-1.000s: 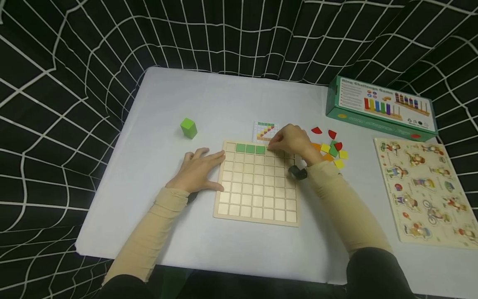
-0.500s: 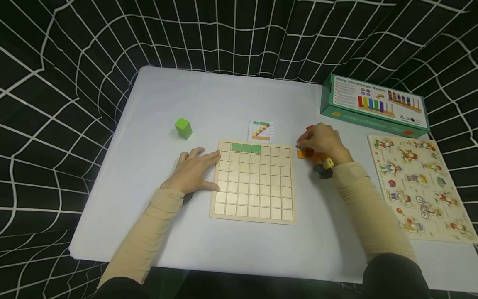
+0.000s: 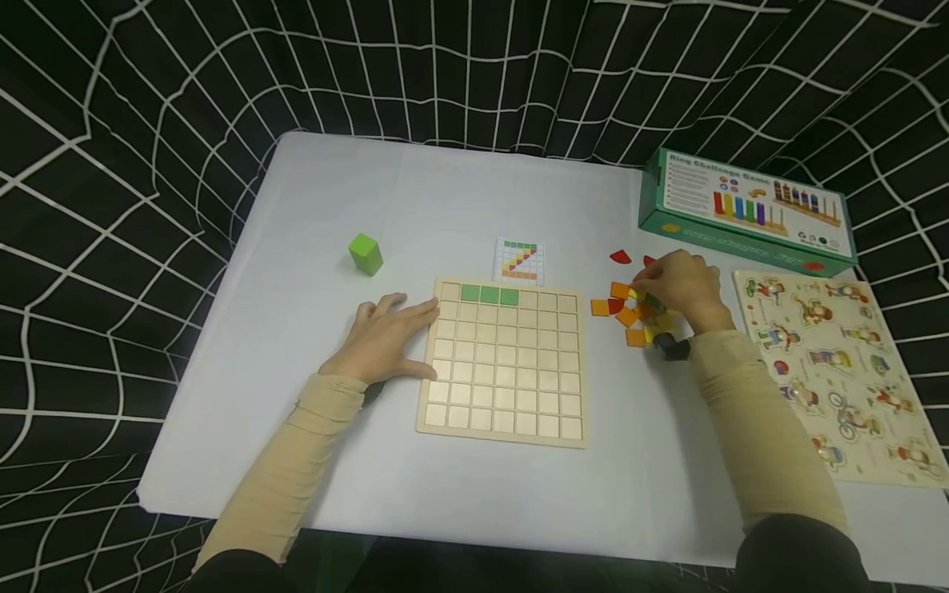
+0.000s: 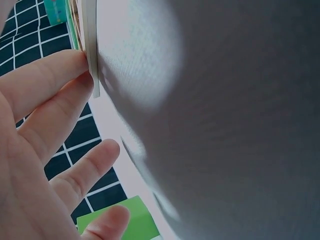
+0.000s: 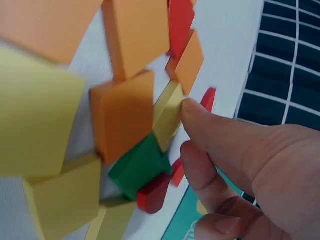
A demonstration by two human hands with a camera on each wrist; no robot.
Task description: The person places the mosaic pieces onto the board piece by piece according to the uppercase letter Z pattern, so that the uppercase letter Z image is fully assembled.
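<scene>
A pale wooden grid board (image 3: 505, 355) lies in the middle of the table in the head view, with three green square tiles (image 3: 490, 295) in its far row. My left hand (image 3: 378, 339) rests at the board's left edge, fingers extended; in the left wrist view two fingertips touch the edge. Over the loose tiles right of the board is my right hand (image 3: 684, 288). In the right wrist view its thumb is at a yellow tile (image 5: 168, 115), beside a green tile (image 5: 141, 166). A gap shows between thumb and forefinger, with no tile visible in it. Orange tiles (image 5: 127, 117) lie close by.
Behind the board lies a small printed pattern card (image 3: 519, 261). A green block (image 3: 366, 254) stands at the left. On the right are a ring game box (image 3: 749, 210) and a picture puzzle board (image 3: 838, 371). Red quarter-round pieces (image 3: 620, 257) lie behind the tiles.
My right hand has left the board's far row and moved right to the loose tiles, then further right across them. The left hand has kept its place at the board's edge.
</scene>
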